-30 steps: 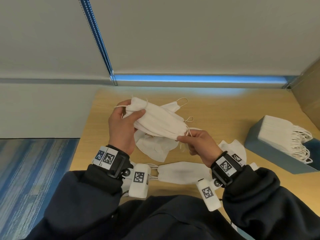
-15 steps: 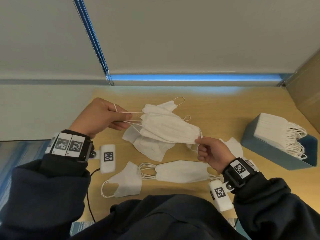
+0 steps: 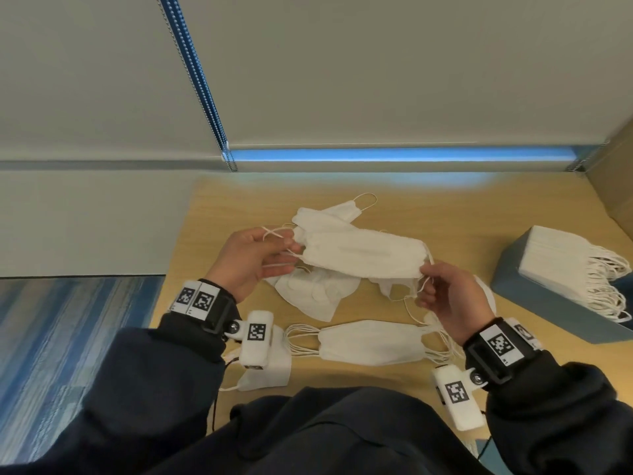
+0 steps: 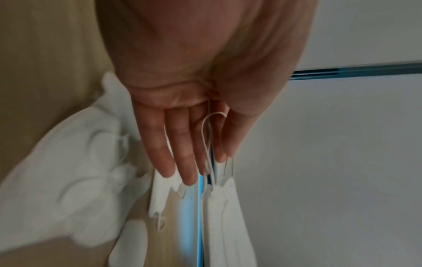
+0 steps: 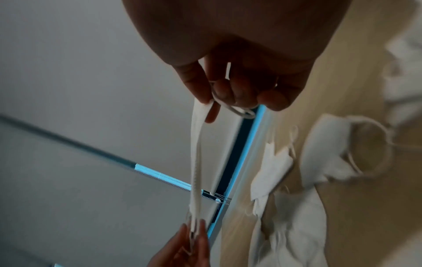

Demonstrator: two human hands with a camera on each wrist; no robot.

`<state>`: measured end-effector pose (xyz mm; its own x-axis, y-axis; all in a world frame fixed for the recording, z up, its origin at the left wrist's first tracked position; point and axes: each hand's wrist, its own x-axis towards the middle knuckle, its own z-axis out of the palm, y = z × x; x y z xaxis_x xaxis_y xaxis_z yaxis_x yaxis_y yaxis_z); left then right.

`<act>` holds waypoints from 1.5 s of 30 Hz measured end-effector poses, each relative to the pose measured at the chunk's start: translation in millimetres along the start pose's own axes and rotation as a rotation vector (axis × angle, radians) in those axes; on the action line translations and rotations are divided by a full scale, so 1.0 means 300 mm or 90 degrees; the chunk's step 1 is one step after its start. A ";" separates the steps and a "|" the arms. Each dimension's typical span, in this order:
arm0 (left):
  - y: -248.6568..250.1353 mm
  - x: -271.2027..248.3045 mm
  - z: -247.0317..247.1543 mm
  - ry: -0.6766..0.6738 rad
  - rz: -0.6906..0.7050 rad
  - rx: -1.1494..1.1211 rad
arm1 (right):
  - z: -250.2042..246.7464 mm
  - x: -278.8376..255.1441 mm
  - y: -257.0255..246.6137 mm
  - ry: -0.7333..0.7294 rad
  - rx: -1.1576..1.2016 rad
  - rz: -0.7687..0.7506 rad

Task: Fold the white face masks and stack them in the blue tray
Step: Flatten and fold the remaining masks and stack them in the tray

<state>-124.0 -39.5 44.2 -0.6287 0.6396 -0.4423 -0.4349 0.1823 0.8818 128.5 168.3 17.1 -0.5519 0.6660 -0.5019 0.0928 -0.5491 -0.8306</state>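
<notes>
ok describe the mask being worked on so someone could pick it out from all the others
On the wooden table, left of the blue tray, loose white masks lie scattered. The one meant is the folded mask raised above them, stretched flat between the left hand and right hand, each pinching an end; no other is lifted.

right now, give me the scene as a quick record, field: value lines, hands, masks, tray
left hand: pinches the ear loops at the left end of the held mask
right hand: pinches the right end of the held mask
held mask: folded flat, stretched between both hands above the table
loose masks: unfolded heap under the held mask
folded pile: flat on the table, near the person
blue tray: right of the hands, holds a stack of folded masks, loops hanging out
table: light wood
</notes>
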 end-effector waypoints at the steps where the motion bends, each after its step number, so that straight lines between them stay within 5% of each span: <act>1: -0.034 0.002 0.004 -0.005 -0.039 -0.033 | 0.003 -0.009 -0.028 0.000 -0.049 -0.059; 6: -0.142 -0.007 0.015 -0.120 -0.163 -0.076 | 0.020 -0.048 -0.206 -0.039 -0.290 -0.272; 12: -0.075 0.034 0.052 -0.059 0.041 0.344 | 0.056 -0.093 -0.409 -0.141 -0.523 -0.364; 16: -0.028 0.035 0.185 -0.361 0.079 0.274 | 0.109 -0.128 -0.502 -0.216 -0.587 -0.365; 19: -0.039 0.029 0.258 -0.441 0.055 0.329 | 0.116 -0.119 -0.532 -0.211 -0.570 -0.362; 21: -0.066 0.036 0.253 -0.408 0.066 0.311 | 0.091 -0.099 -0.537 -0.171 -0.515 -0.339; 25: -0.081 0.037 0.171 -0.211 0.099 0.177 | 0.000 -0.040 -0.462 -0.074 -0.437 -0.232; 28: -0.065 0.026 0.078 -0.163 0.100 0.107 | -0.054 0.005 -0.343 -0.009 -0.327 -0.108; 31: -0.039 0.012 -0.016 -0.102 0.060 -0.108 | -0.081 0.039 -0.242 0.016 -0.161 0.028; 34: -0.030 0.006 -0.097 -0.101 0.023 -0.416 | -0.113 0.061 -0.165 0.044 -0.045 0.094; 37: -0.027 -0.013 -0.140 -0.165 -0.007 -0.546 | -0.121 0.060 -0.109 0.061 0.133 0.107; 41: -0.065 -0.030 -0.146 -0.156 -0.083 -0.368 | -0.129 0.030 -0.118 0.009 0.275 0.129; 45: -0.151 -0.049 -0.133 -0.098 -0.180 -0.129 | -0.192 0.011 -0.124 -0.074 -0.090 0.119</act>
<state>-120.8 -86.8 4.2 -0.3681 0.6926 -0.6203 -0.7057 0.2263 0.6714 171.0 219.9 32.5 -0.6050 0.4928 -0.6255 0.3126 -0.5754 -0.7557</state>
